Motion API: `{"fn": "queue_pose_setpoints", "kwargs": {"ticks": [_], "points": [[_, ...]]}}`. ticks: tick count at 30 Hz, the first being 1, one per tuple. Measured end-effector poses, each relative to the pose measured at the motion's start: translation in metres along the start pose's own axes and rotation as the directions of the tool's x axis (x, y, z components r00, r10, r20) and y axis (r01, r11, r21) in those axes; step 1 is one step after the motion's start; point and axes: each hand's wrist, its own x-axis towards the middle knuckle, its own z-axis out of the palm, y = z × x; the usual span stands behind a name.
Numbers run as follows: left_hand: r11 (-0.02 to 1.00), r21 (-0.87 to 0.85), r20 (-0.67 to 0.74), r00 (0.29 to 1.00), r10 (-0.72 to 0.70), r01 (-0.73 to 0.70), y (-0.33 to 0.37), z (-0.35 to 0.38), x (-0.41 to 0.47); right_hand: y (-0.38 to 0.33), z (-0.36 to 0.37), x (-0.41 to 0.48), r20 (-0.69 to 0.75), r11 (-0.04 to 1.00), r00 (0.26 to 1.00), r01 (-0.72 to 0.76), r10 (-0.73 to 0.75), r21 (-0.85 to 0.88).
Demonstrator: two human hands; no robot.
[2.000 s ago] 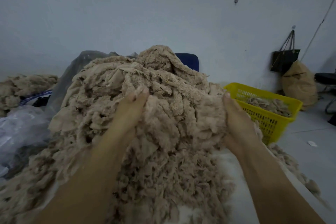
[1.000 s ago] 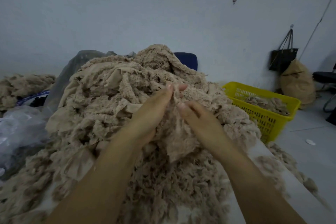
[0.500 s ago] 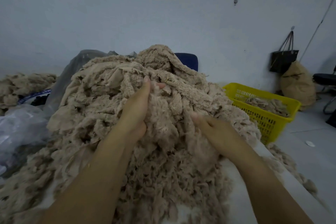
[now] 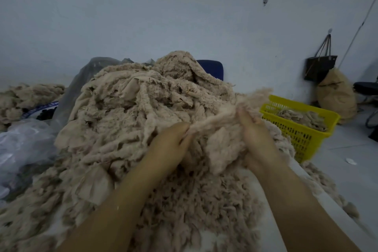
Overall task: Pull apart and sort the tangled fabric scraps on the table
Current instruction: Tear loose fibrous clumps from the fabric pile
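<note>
A tall heap of tangled beige fabric scraps covers the white table in front of me. My left hand pinches one end of a fluffy beige scrap at the heap's front. My right hand grips the same scrap further right, and the cloth is stretched between both hands. A loose flap of it hangs down between my wrists. Its far end is raised toward the yellow basket.
The yellow basket holds some beige scraps and stands on the floor at the right. Clear plastic bags lie at the left with another scrap pile behind. A blue chair back, a dark handbag and a tan sack are by the wall.
My left hand came down from the top of the heap to its front. My right hand rose and moved right, lifting a scrap that both hands now stretch between them.
</note>
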Motion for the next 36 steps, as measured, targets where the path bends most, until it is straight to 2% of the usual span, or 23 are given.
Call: {"fn": "queue_pose_setpoints", "kwargs": {"ticks": [1, 3, 6, 8, 9, 10, 12, 13, 15, 16, 18, 20, 22, 24, 27, 31, 34, 36], "points": [[0.996, 0.08, 0.007, 1.0, -0.031, 0.03, -0.011, -0.006, 0.001, -0.002, -0.008, 0.006, -0.041, 0.995, 0.999, -0.026, 0.031, 0.097], [0.978, 0.081, -0.063, 0.981, -0.185, 0.19, -0.035, -0.021, 0.002, -0.007, -0.029, 0.015, -0.133, 0.965, 0.988, -0.045, 0.082, 0.258], [0.901, -0.169, -0.261, 0.863, -0.431, 0.399, -0.066, -0.044, -0.005, -0.014, -0.052, 0.02, -0.257, 0.937, 0.958, -0.031, 0.127, 0.349], [0.844, -0.276, -0.231, 0.821, -0.522, 0.459, -0.07, -0.048, -0.003, -0.015, -0.054, 0.021, -0.244, 0.937, 0.962, -0.033, 0.124, 0.347], [0.856, -0.217, -0.172, 0.845, -0.507, 0.47, -0.064, -0.046, -0.001, -0.014, -0.05, 0.021, -0.207, 0.943, 0.971, -0.048, 0.122, 0.331], [0.9, -0.118, -0.118, 0.894, -0.432, 0.42, -0.055, -0.041, 0.003, -0.012, -0.042, 0.019, -0.157, 0.945, 0.98, -0.067, 0.123, 0.321], [0.978, 0.002, -0.046, 0.977, -0.209, 0.209, -0.032, -0.026, 0.008, -0.008, -0.025, 0.013, -0.062, 0.943, 0.99, -0.098, 0.124, 0.319], [0.991, -0.025, -0.025, 0.991, -0.13, 0.13, -0.015, -0.019, 0.01, -0.007, -0.018, 0.011, -0.022, 0.942, 0.992, -0.113, 0.126, 0.316], [0.973, -0.219, 0.057, 0.997, -0.056, 0.067, 0.013, -0.009, 0.01, -0.006, -0.01, 0.008, 0.079, 0.942, 0.987, -0.154, 0.137, 0.297], [0.948, -0.303, 0.135, 0.989, -0.056, 0.095, 0.023, -0.003, 0.01, -0.006, -0.008, 0.007, 0.134, 0.944, 0.981, -0.173, 0.14, 0.282], [0.914, -0.364, 0.265, 0.961, -0.084, 0.18, 0.034, 0.007, 0.011, -0.007, -0.005, 0.006, 0.204, 0.945, 0.969, -0.194, 0.142, 0.264], [0.912, -0.358, 0.26, 0.959, -0.11, 0.202, 0.033, 0.015, 0.012, -0.01, -0.005, 0.006, 0.22, 0.942, 0.968, -0.184, 0.124, 0.28], [0.874, -0.421, 0.223, 0.961, -0.16, 0.243, 0.028, 0.011, 0.007, -0.015, -0.012, 0.009, 0.159, 0.931, 0.984, -0.13, 0.079, 0.342], [0.819, -0.48, 0.264, 0.942, -0.206, 0.313, 0.022, 0.004, 0.002, -0.021, -0.022, 0.014, 0.037, 0.91, 0.998, -0.065, 0.055, 0.41], [0.841, -0.421, 0.296, 0.928, -0.228, 0.34, 0.014, -0.007, -0.004, -0.025, -0.029, 0.016, -0.059, 0.89, 0.997, -0.023, 0.056, 0.456], [0.761, -0.501, 0.365, 0.898, -0.246, 0.412, 0.014, -0.008, -0.005, -0.025, -0.021, 0.016, 0.02, 0.86, 0.996, -0.089, 0.092, 0.502], [0.748, -0.55, 0.416, 0.898, -0.141, 0.372, 0.029, 0.002, 0.001, -0.029, 0.001, 0.015, 0.143, 0.848, 0.984, -0.164, 0.106, 0.504], [0.757, -0.546, 0.436, 0.893, -0.109, 0.359, 0.037, 0.012, 0.005, -0.036, 0.014, 0.017, 0.181, 0.851, 0.981, -0.155, 0.071, 0.502]]}}
